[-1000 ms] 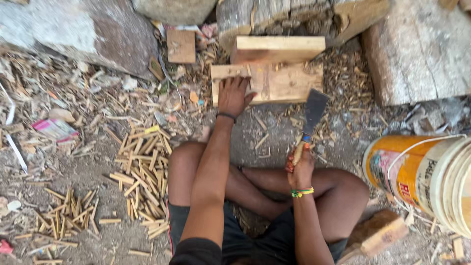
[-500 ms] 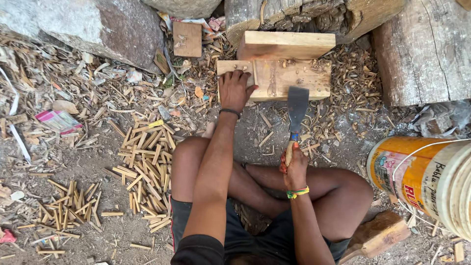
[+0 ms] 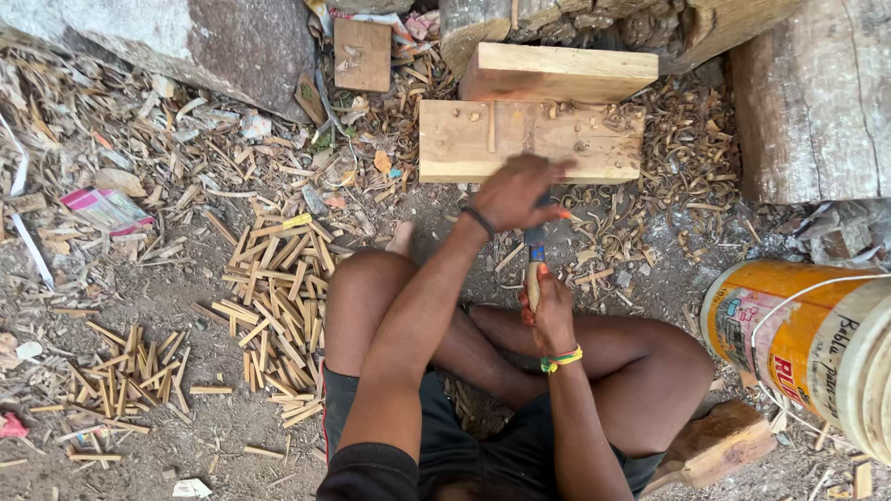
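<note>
Overhead view of a seated, cross-legged person working on bare ground. The right hand [image 3: 551, 311] is clenched around the wooden handle of a chopping blade [image 3: 535, 263], whose metal part is mostly hidden beneath the left hand [image 3: 522, 192]. The left hand hovers, blurred, at the near edge of a flat wooden block [image 3: 464, 141]; whether its fingers grip anything cannot be told. A second block [image 3: 557, 72] lies just behind the first. Split sticks [image 3: 274, 306] lie heaped to the person's left; an orange bucket [image 3: 789, 325] stands to the right, amid wood shavings [image 3: 687, 139].
</note>
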